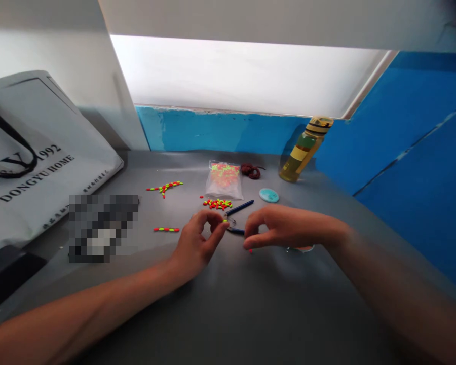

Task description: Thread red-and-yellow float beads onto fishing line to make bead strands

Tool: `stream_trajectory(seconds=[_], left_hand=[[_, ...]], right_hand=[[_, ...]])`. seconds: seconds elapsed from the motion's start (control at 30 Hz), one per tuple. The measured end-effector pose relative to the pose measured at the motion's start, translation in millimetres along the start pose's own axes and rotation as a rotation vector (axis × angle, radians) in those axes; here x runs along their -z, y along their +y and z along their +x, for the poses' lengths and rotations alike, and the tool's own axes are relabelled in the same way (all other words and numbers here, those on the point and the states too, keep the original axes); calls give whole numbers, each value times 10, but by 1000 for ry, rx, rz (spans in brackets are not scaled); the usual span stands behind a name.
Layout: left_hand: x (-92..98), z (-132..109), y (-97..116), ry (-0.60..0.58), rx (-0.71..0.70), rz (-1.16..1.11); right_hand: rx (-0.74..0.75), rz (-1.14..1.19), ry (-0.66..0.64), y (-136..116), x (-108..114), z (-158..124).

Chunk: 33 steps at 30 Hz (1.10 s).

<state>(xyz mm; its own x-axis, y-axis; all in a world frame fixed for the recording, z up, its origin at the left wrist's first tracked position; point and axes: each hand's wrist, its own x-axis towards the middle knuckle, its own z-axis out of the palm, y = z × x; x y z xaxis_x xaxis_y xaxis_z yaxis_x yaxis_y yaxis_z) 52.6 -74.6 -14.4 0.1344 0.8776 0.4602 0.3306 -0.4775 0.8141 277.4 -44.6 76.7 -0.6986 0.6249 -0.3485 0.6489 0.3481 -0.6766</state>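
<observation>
My left hand (pixel 197 241) is closed in a pinch, with a small yellow-green bead (pixel 225 221) showing at the tips of thumb and forefinger. To its right my right hand (pixel 273 228) hovers palm down with its fingers curled toward the thumb. Whatever they may hold is hidden. Just under those fingertips lies a red bead (pixel 251 251). Between and behind the hands, blue-handled pliers (pixel 240 207) rest spread on the table, partly covered by my hands. Behind them is a loose pile of red and yellow-green oval beads (pixel 217 204).
A clear bag of beads (pixel 225 180), dark red cord (pixel 251 171) and a turquoise disc (pixel 269 195) lie farther back. Joined beads (pixel 166 230) and a branched bead piece (pixel 165 187) are at left. A yellow bottle (pixel 304 152) stands back right; a large white bag (pixel 41 152) fills the left.
</observation>
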Motion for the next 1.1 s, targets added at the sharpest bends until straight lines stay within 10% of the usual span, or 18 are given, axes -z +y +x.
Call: stream_trajectory(seconds=[0.17,0.37,0.83,1.1], left_hand=[[-29,-11,1,-68,-7,-68],[-17,-19,-9,-89,-30,-71],[-22,22,25,-73,-25,-72],[-26,2,8,-44,32,-1]], right_hand=[[49,-126,281,-104,17,-76],[139,-129,320,-205,-154,71],[268,989,573,-136,-106,156],[125,613,651,-90,-129,216]])
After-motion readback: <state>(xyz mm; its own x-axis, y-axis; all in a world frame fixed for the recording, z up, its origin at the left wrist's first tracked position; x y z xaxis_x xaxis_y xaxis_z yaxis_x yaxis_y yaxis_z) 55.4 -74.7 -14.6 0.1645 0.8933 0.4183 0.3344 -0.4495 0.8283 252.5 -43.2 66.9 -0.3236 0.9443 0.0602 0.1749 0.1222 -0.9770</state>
